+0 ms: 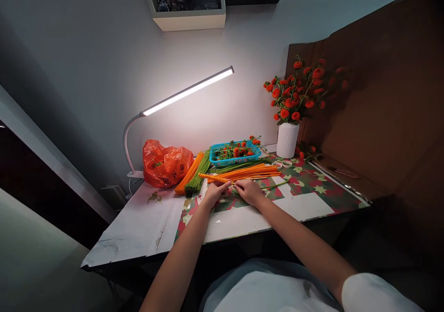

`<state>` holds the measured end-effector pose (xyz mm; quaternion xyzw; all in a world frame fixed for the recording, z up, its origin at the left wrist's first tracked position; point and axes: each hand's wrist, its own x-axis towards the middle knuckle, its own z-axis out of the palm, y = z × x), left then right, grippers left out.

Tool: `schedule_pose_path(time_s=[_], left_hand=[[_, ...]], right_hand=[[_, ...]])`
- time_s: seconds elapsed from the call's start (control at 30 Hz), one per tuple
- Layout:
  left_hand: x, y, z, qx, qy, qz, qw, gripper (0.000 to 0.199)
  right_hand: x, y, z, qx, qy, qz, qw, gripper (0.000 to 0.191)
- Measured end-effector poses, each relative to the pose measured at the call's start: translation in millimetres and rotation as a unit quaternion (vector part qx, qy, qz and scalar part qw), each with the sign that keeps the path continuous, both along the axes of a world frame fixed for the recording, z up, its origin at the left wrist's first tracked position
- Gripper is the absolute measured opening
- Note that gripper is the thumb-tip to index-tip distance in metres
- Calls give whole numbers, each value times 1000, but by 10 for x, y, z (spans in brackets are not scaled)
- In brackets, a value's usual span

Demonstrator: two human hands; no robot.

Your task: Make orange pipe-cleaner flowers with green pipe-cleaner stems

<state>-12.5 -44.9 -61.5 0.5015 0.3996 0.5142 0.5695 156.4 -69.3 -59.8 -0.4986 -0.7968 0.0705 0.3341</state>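
My left hand (pixel 215 193) is closed, its fingertips pinching an orange pipe cleaner (pixel 211 177) that looks thick or twisted and points up to the left. Right beside it, my right hand (pixel 249 192) is also closed, gripping a green pipe cleaner (pixel 277 184) whose end sticks out to the right. Where the two pieces meet, my fingers hide the join. Just beyond both hands lies a bundle of loose orange pipe cleaners (pixel 260 170). Green pipe cleaners (pixel 239 165) are stretched out behind that bundle.
A blue basket (pixel 217 163) holds small orange flowers. More orange and green bundles (pixel 199 173) lie by a red plastic bag (pixel 164 161). White scissors (pixel 286 164) and a white vase (pixel 287 140) of flowers stand right. A lit lamp (pixel 189 92) arches overhead.
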Motion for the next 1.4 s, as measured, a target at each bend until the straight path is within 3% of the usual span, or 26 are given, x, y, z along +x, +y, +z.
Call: schedule_pose_path(time_s=[0.2, 0.3, 0.6, 0.9, 1.17, 1.4], left_hand=[[-41, 90, -18, -3, -64, 100, 993, 43], [-52, 102, 10, -12, -91, 119, 989, 43], [-60, 123, 15, -30, -122, 127, 984, 28], [45, 45, -54, -45, -81, 53, 994, 34], [-41, 126, -12, -19, -135, 141, 981, 30], [-27, 118, -26, -17, -139, 135, 981, 31]], right_hand=[[16, 27, 5, 23, 47, -12, 999, 20], [42, 53, -5, 28, 58, -15, 998, 18], [52, 77, -36, 32, 74, -14, 997, 16], [-24, 41, -27, 31, 78, 4, 996, 15], [53, 82, -27, 30, 93, -25, 995, 14], [61, 92, -43, 29, 108, -12, 994, 15]])
